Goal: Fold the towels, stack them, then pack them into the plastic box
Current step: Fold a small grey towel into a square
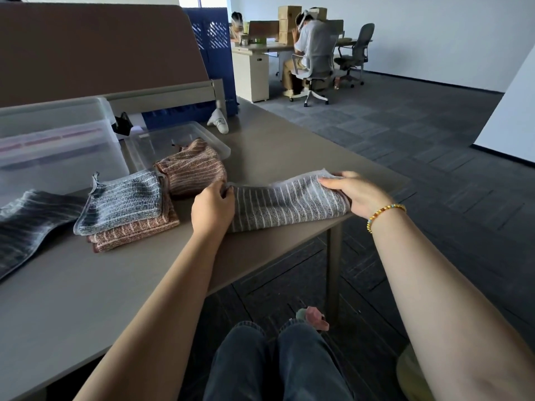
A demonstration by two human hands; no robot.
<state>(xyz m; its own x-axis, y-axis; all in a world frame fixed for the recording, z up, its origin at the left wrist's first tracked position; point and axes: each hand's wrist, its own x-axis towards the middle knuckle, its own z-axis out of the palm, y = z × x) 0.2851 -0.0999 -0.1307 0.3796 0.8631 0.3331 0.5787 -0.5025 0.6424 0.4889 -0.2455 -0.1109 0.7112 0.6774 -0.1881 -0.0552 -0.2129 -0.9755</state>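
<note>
Towel (285, 204), grey with pale stripes and a nubby weave, lies half-folded at the bench (86, 285) corner. Our left hand (213, 208) pinches one end; our right hand (351, 195) grips the other. Limp cloth could slide off that near edge, we judge. Beside it sits a folded stack (127, 212), with the clear, rigid plastic box (55, 149) behind.

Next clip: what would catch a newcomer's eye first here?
Both hands on the grey striped towel at the table's right edge: the left hand pinches its left end, the right hand holds its far right corner. Left of them sits a folded stack, a grey towel on a brown one, before the plastic box.
</note>
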